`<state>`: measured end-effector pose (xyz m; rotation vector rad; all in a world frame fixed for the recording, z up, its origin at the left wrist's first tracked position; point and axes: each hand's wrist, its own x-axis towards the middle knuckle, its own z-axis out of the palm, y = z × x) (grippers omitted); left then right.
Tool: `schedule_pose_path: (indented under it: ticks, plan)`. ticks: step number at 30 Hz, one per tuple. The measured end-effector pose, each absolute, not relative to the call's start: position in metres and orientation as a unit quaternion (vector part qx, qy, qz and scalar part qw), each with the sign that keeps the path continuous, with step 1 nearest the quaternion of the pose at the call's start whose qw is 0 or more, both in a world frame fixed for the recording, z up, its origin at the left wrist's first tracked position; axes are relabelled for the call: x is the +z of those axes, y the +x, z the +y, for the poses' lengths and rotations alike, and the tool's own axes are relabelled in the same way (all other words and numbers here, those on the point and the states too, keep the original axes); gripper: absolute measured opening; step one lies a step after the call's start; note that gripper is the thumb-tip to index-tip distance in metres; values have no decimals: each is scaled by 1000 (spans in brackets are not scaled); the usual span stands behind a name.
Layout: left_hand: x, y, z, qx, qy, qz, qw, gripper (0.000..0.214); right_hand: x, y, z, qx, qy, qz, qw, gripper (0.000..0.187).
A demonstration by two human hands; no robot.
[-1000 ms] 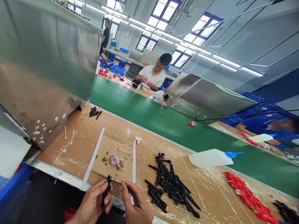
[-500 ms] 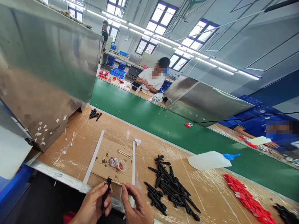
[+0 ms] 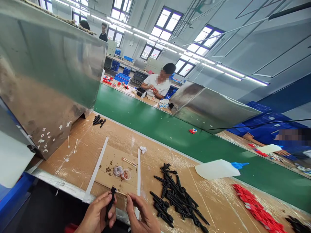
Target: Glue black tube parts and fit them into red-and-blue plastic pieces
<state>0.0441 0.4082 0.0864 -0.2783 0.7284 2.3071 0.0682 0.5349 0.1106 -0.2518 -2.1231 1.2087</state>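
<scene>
My left hand (image 3: 100,210) is closed round a black plastic part (image 3: 110,204), long and thin with a wider head at the top. Between the thumb and fingers of my right hand (image 3: 142,212) is a cotton swab (image 3: 121,193), its tip against the head of the black part. Just beyond my hands lies a taped cardboard sheet (image 3: 103,176) with brown spots. On it stand a small clear plastic cup (image 3: 126,174) with reddish residue, its lid (image 3: 117,170) beside it, and used swabs (image 3: 128,161).
A pile of black parts (image 3: 177,191) lies right of my hands, with a white bottle (image 3: 217,169) and red pieces (image 3: 259,207) further right. Two swabs (image 3: 75,146) and more black parts (image 3: 97,120) lie left. Beyond runs a green belt (image 3: 145,111); a person (image 3: 156,84) sits across it.
The view has shifted slightly. Both hands keep nearly the same pose, swab tip still at the black part's head. A person in the far background has moved a little left.
</scene>
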Motion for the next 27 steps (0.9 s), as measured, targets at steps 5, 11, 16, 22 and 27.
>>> schedule_pose_path:
  ticks: [5, 11, 16, 22, 27]
  plan:
    - [86, 42, 406, 885, -106, 273, 362, 43, 109, 65, 541, 592, -211, -724, 285, 32]
    - [90, 40, 404, 882, -119, 264, 371, 45, 122, 46, 568, 583, -249, -738, 231, 44]
    - [97, 39, 399, 877, -135, 260, 382, 50, 115, 33, 579, 477, -196, -820, 247, 41]
    - [107, 44, 394, 877, -103, 253, 395, 49, 119, 42, 570, 426, -133, -841, 307, 34]
    - [108, 56, 394, 883, -89, 210, 411, 38, 100, 75, 532, 607, -159, -742, 237, 40]
